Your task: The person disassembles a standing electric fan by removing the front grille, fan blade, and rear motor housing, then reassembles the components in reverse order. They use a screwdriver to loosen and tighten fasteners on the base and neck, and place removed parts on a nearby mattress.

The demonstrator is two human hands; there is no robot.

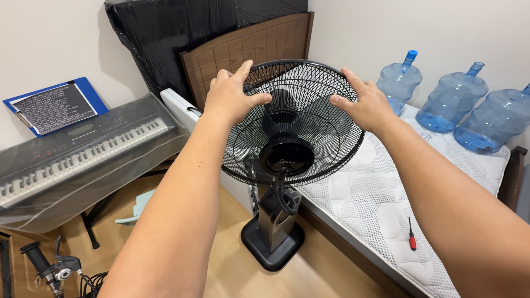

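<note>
Where the far left wall meets the floor, a blue clipboard leans above an electronic keyboard under a clear plastic cover. Further right, a wooden headboard and a black-wrapped panel stand against the wall. At centre, a black pedestal fan stands on the wooden floor, just beside the bed, its round grille tilted toward the camera. The left hand grips the upper left rim of the grille, fingers curled over the edge and thumb pressed on the front wires. The right hand holds the upper right rim the same way. Right of the fan, a bare white mattress carries a small red-handled screwdriver. Three large blue water jugs sit at the mattress's far end.
</note>
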